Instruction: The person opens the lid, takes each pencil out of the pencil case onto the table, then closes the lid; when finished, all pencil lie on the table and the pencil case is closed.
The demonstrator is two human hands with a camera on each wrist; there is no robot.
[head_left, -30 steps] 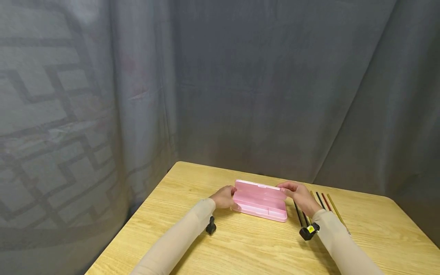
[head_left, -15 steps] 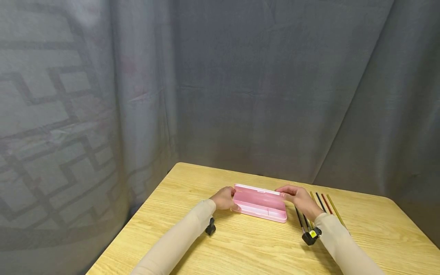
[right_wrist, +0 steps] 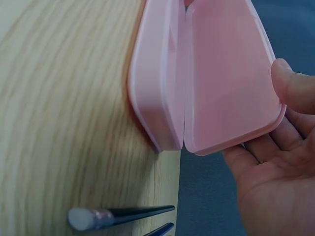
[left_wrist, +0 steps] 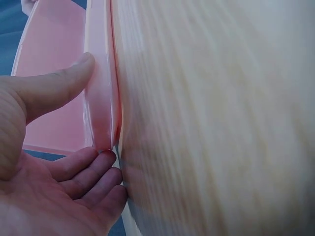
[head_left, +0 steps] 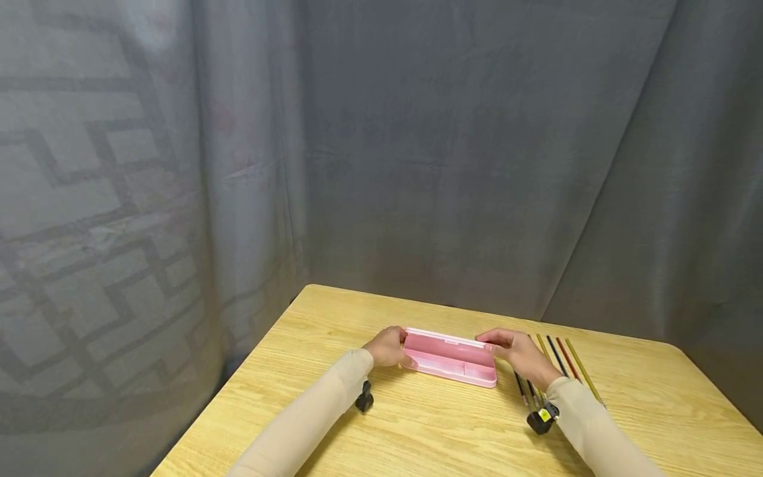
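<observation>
Left hand [head_left: 389, 346] steadies the pink case [head_left: 451, 358] at its left end, thumb on the tray wall, fingers loosely curled beneath. Right hand [head_left: 517, 350] pinches the lid's [right_wrist: 231, 73] right end, tilted partly open. The case sits mid-table [head_left: 417, 430], tray apparently empty. Pencils [head_left: 560, 361] lie just right, none inside yet.
</observation>
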